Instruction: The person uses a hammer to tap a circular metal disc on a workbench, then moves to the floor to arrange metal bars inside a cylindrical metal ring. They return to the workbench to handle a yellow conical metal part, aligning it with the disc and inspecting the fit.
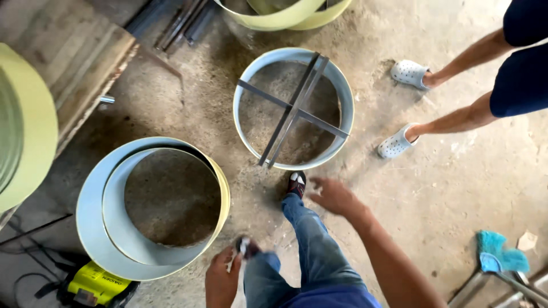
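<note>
Concrete floor [456, 188] is being seen from the head view, scattered with sheet-metal work. A pale blue metal ring [293, 108] is standing on it near the middle, and flat metal bars [297, 108] are lying crossed over its top rim. The right hand [334, 197] is being held just below that ring, fingers spread and released, with nothing grasped; it is hovering near the rim without touching it. The left hand [222, 279] is being kept low beside the knee, fingers curled around a small whitish object [233, 261], though what the object is cannot be told. Just left of that hand, a larger coiled band of sheet metal [114, 228], pale blue outside and yellow at its right edge, is resting on the floor. A yellow power tool [97, 283] is lying below the coil. Blue jeans [311, 245] and a dark shoe [296, 183] are being worn by the person. Another person's legs in pale clogs [409, 73] are standing at upper right.
</note>
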